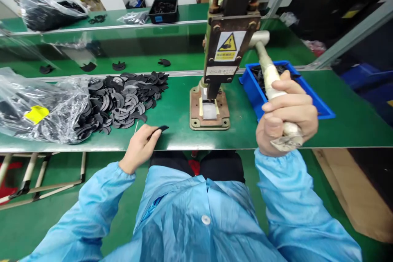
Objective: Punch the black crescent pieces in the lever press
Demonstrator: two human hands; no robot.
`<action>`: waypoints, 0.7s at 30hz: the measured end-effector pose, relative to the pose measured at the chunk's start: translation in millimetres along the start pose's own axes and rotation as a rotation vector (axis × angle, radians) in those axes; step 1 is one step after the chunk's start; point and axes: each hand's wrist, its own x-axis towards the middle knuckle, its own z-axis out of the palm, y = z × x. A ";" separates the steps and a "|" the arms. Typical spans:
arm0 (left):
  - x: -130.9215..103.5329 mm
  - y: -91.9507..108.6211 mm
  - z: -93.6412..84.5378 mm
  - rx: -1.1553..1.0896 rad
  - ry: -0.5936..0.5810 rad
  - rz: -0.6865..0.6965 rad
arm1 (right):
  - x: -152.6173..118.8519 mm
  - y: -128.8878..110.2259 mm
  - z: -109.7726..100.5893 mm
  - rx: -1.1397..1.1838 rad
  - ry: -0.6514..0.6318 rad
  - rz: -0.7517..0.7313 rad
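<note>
My left hand [141, 146] pinches a small curved black plastic piece [163, 128] just above the table's front edge. My right hand [287, 112] wraps round the wrapped lever handle [270, 75] of a hand press [229, 49]. Beneath the press ram, a pale block [209, 111] sits on the metal base plate [194, 106]. To the left of the press lies a pile of black curved pieces [123, 98], partly spilling from a clear plastic bag [46, 106] with a yellow label. A blue bin [319, 106] holding dark pieces stands behind my right hand.
Several loose black pieces [118, 65] lie along the ledge behind the pile. On the rear shelf are a black tray [164, 11] and a filled plastic bag [49, 10]. A metal post [353, 32] rises at the right, and cardboard [353, 192] stands below the table.
</note>
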 end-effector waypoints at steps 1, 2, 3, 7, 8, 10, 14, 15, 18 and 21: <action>17.7 8.9 7.2 -0.080 -0.030 -0.074 | 0.1 -1.0 -1.3 0.003 -0.018 0.003; 36.3 17.7 15.8 -0.183 -0.064 -0.136 | 0.0 -1.8 -2.6 0.006 -0.032 0.005; 55.2 26.3 25.4 -0.293 -0.101 -0.182 | -0.1 -2.3 -3.8 0.008 -0.042 0.006; 124.2 56.8 66.9 -0.523 -0.242 -0.247 | -1.0 -2.0 -6.6 0.002 -0.062 0.001; 137.6 63.4 75.7 -0.540 -0.261 -0.263 | -1.3 -1.7 -6.8 -0.001 -0.061 0.000; 157.9 75.1 89.1 -0.551 -0.288 -0.297 | -1.8 -1.0 -7.0 -0.010 -0.052 0.010; 174.9 87.8 100.6 -0.525 -0.357 -0.310 | -2.7 0.5 -7.3 -0.031 -0.047 0.005; 176.4 88.0 101.7 -0.512 -0.373 -0.306 | -2.9 1.0 -7.3 -0.029 -0.050 -0.001; 180.8 84.4 104.9 -0.474 -0.386 -0.306 | -4.0 2.2 -6.6 0.000 -0.049 -0.004; 188.7 82.2 107.7 -0.460 -0.401 -0.328 | -4.8 2.5 -5.0 0.017 -0.034 0.009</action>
